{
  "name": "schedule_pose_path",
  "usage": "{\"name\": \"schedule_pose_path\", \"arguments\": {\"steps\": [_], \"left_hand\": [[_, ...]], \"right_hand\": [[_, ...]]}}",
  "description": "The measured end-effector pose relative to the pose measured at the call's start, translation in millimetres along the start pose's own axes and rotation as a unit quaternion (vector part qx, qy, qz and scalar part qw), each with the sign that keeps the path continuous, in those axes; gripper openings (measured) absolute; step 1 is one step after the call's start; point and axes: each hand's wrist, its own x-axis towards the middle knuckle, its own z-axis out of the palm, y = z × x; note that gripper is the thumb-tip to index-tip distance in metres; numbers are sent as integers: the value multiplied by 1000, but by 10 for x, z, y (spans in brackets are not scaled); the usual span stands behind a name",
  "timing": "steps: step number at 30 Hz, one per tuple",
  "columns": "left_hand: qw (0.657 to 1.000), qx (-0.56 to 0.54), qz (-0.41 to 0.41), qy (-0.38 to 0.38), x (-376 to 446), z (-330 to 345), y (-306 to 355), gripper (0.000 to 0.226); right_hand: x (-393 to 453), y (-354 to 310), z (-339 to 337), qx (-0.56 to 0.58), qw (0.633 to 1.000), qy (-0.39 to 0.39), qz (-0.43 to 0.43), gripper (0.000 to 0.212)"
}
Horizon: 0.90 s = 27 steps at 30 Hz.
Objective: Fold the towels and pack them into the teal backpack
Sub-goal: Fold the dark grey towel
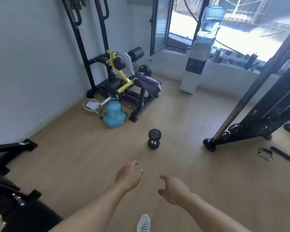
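Teal backpack (113, 113): on the wood floor (182, 118) against the weight machine's (124, 84) foot, near the left wall; whether it is zipped cannot be told.
Towels: a pale towel (127, 64) and a dark towel (149, 84) draped over that machine.
Dumbbell (154, 138): alone on the floor between backpack and hands.
Left hand (130, 176): grip loose, holding nothing.
Right hand (174, 188): grip loose, holding nothing.

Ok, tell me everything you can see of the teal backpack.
The teal backpack is a small, soft fabric bag with a front pocket panel and a dark strap showing at its lower left. It stands slumped on the wood floor, against the foot of the black and yellow gym machine. It looks closed; neither hand touches it.
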Motion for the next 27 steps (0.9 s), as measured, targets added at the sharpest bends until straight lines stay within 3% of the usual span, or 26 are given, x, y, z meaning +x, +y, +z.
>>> {"name": "schedule_pose_path", "arguments": {"steps": [7, 11, 18, 22, 27], "left_hand": [[1000, -10, -4, -22, 1621, -547, 714, 50], [1000, -23, 0, -21, 2330, -779, 1159, 39], [998, -48, -46, 10, 3748, -972, 1627, 46], [991, -94, -87, 34, 4367, -1160, 1827, 46], [978, -154, -116, 75, 4970, -1473, 1803, 47]], "right_hand": [[1178, 405, -1271, 36, 998, 35, 36, 68], [1868, 634, -1763, 42, 998, 15, 48, 69], [3353, 865, -2676, 15, 1000, 10, -18, 70], [4093, 913, -3262, -9, 998, -24, -57, 59], [4909, 760, -3828, -36, 995, -46, -83, 67]]}}
